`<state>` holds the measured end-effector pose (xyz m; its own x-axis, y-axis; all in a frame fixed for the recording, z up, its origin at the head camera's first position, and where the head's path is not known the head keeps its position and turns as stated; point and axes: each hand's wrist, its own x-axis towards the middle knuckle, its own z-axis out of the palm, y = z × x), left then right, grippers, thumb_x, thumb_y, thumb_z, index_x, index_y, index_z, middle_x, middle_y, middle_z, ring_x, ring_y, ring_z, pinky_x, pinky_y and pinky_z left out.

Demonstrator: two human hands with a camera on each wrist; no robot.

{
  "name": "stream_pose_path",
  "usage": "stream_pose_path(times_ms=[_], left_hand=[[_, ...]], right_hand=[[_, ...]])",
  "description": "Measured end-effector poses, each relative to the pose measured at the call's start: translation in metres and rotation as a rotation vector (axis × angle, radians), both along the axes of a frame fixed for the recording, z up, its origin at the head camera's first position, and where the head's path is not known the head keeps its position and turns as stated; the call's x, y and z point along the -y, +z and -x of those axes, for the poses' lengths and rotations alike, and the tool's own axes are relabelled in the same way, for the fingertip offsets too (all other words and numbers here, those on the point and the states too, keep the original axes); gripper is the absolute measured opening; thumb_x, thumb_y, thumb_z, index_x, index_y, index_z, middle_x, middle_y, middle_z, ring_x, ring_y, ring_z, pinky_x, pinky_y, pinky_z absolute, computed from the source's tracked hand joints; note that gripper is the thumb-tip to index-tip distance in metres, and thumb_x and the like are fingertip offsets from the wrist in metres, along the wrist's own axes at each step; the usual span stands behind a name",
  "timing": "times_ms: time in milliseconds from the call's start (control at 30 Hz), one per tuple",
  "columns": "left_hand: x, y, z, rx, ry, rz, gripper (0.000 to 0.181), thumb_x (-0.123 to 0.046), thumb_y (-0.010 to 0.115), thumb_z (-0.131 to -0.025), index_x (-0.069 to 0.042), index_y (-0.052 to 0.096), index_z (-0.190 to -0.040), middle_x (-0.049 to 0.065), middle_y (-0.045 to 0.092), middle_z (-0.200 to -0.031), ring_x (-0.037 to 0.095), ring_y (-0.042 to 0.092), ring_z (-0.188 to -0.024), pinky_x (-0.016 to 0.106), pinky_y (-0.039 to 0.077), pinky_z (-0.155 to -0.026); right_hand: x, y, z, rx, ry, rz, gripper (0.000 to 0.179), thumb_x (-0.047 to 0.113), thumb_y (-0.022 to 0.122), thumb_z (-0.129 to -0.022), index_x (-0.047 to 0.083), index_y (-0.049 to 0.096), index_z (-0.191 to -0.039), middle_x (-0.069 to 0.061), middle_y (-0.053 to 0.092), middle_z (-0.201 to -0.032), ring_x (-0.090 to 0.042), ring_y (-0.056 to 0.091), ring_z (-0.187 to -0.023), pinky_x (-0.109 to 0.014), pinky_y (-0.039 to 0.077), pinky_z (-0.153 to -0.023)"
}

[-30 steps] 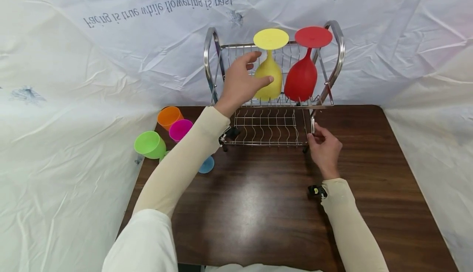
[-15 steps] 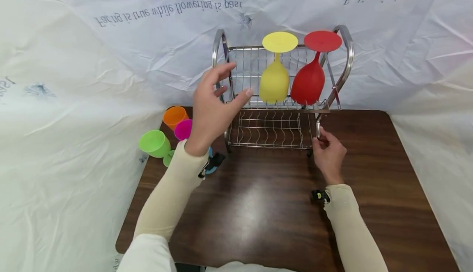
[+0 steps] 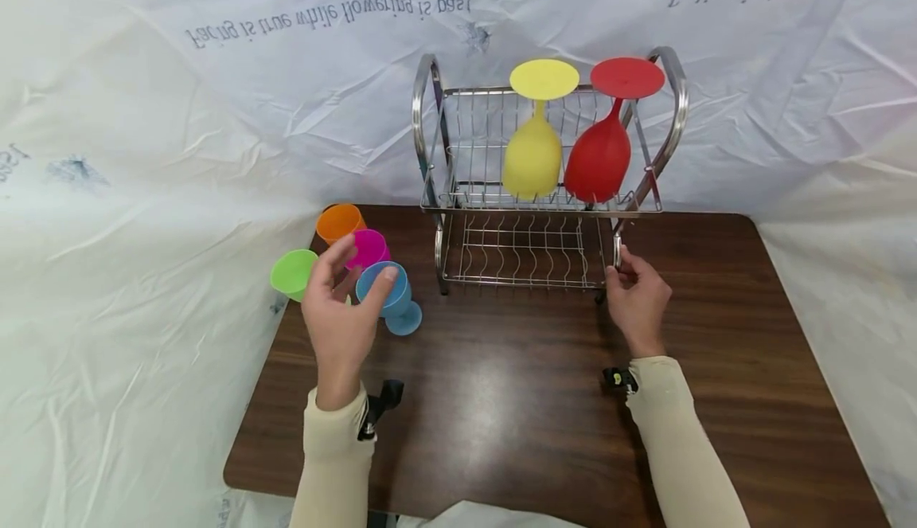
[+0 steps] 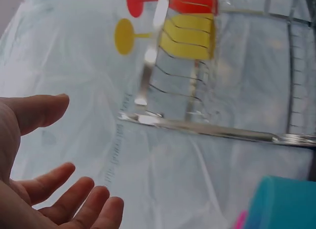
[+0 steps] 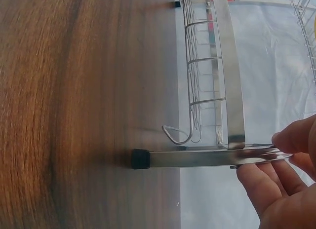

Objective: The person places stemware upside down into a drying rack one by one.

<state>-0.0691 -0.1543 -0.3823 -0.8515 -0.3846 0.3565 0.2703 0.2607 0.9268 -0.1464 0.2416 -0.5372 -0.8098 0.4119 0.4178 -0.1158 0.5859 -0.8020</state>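
My left hand (image 3: 341,322) holds nothing; its thumb and fingers are spread apart beside a blue goblet (image 3: 384,288), overlapping it in the head view. That goblet stands upright on the table's left side. With thumb and fingers my right hand (image 3: 640,303) pinches the front right leg of a two-tier metal dish rack (image 3: 523,281), as the right wrist view shows up close. On the upper tier a yellow goblet (image 3: 533,158) and a red goblet (image 3: 598,160) rest upside down, bases up. The lower tier bears nothing.
Behind the left hand stand an orange cup (image 3: 340,223), a magenta cup (image 3: 369,249) and a green goblet (image 3: 292,273), partly hidden. The brown wooden table (image 3: 501,424) meets white printed sheeting (image 3: 322,98) at the back and sides.
My left hand has drawn away from the yellow goblet, moving left and down to the blue goblet. The right hand keeps its hold on the rack leg.
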Motion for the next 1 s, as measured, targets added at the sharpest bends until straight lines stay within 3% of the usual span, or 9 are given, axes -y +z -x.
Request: stream_pose_path(times_ms=[167, 233, 333, 467, 533, 633, 767, 900, 1000], left_hand=[[0.004, -0.04, -0.012, 0.011, 0.126, -0.048, 0.065, -0.02, 0.091, -0.085, -0.009, 0.063, -0.143, 0.0, 0.066, -0.138, 0.02, 0.061, -0.127, 0.028, 0.056, -0.106], [0.004, -0.058, -0.015, 0.016, 0.174, -0.079, 0.068, -0.02, 0.092, -0.083, -0.009, 0.062, -0.143, 0.002, 0.065, -0.139, 0.021, 0.059, -0.13, 0.031, 0.056, -0.107], [0.003, -0.083, -0.015, 0.038, 0.231, -0.114, 0.074, -0.018, 0.094, -0.08, -0.007, 0.059, -0.145, 0.004, 0.062, -0.141, 0.019, 0.057, -0.131, 0.037, 0.055, -0.11], [0.004, -0.113, -0.011, 0.069, 0.264, -0.149, 0.084, -0.013, 0.096, -0.077, -0.004, 0.053, -0.149, 0.008, 0.058, -0.144, 0.023, 0.054, -0.134, 0.05, 0.05, -0.115], [0.004, -0.125, -0.007, 0.078, 0.266, -0.163, 0.089, -0.01, 0.096, -0.077, -0.004, 0.049, -0.152, 0.011, 0.055, -0.147, 0.028, 0.053, -0.137, 0.055, 0.047, -0.116], [0.003, -0.138, -0.002, 0.086, 0.256, -0.178, 0.093, -0.007, 0.095, -0.077, -0.004, 0.045, -0.155, 0.017, 0.051, -0.151, 0.035, 0.049, -0.141, 0.061, 0.044, -0.118], [-0.004, -0.137, 0.003, 0.089, 0.198, -0.215, 0.092, 0.0, 0.091, -0.079, 0.002, 0.04, -0.155, 0.024, 0.047, -0.151, 0.04, 0.049, -0.141, 0.063, 0.041, -0.12], [-0.007, -0.148, 0.009, 0.067, 0.161, -0.245, 0.091, 0.002, 0.089, -0.079, 0.002, 0.039, -0.155, 0.022, 0.047, -0.149, 0.038, 0.052, -0.137, 0.062, 0.044, -0.117], [-0.002, -0.166, 0.015, 0.044, 0.144, -0.275, 0.089, 0.001, 0.09, -0.08, -0.002, 0.041, -0.155, 0.016, 0.049, -0.149, 0.03, 0.053, -0.135, 0.056, 0.047, -0.116]], right_hand=[[-0.002, 0.0, 0.0, -0.001, -0.011, 0.001, 0.039, 0.001, 0.076, -0.093, 0.006, 0.074, -0.131, -0.019, 0.079, -0.112, 0.007, 0.063, -0.084, 0.002, 0.046, -0.074], [-0.002, 0.0, 0.0, -0.018, -0.008, -0.003, 0.039, 0.0, 0.076, -0.092, 0.006, 0.074, -0.131, -0.019, 0.079, -0.113, 0.013, 0.059, -0.084, 0.002, 0.046, -0.074], [-0.002, 0.0, 0.001, -0.044, -0.005, -0.014, 0.041, -0.001, 0.076, -0.091, 0.007, 0.075, -0.131, -0.018, 0.079, -0.115, 0.004, 0.066, -0.084, 0.002, 0.046, -0.074], [0.0, 0.0, 0.0, -0.047, 0.002, -0.011, 0.042, -0.003, 0.076, -0.091, 0.008, 0.075, -0.131, -0.018, 0.079, -0.115, -0.028, 0.075, -0.086, 0.003, 0.045, -0.075], [0.002, -0.001, -0.001, -0.041, 0.005, -0.002, 0.042, -0.004, 0.075, -0.091, 0.008, 0.074, -0.132, -0.019, 0.079, -0.115, -0.037, 0.075, -0.088, 0.003, 0.045, -0.075], [0.002, -0.002, -0.002, -0.039, 0.005, 0.008, 0.041, -0.003, 0.074, -0.093, 0.007, 0.074, -0.132, -0.019, 0.078, -0.117, -0.039, 0.075, -0.09, 0.003, 0.046, -0.076], [0.0, -0.003, -0.002, -0.061, 0.002, 0.02, 0.04, -0.002, 0.074, -0.093, 0.007, 0.074, -0.132, -0.019, 0.078, -0.119, -0.036, 0.075, -0.09, 0.002, 0.046, -0.076], [-0.002, -0.003, -0.003, -0.054, -0.001, 0.011, 0.04, 0.0, 0.076, -0.093, 0.008, 0.074, -0.133, -0.017, 0.078, -0.119, -0.003, 0.072, -0.086, 0.002, 0.046, -0.075], [-0.001, -0.003, -0.003, -0.038, 0.005, -0.003, 0.041, 0.003, 0.076, -0.093, 0.01, 0.074, -0.134, -0.017, 0.079, -0.116, 0.008, 0.064, -0.086, 0.002, 0.047, -0.075]])
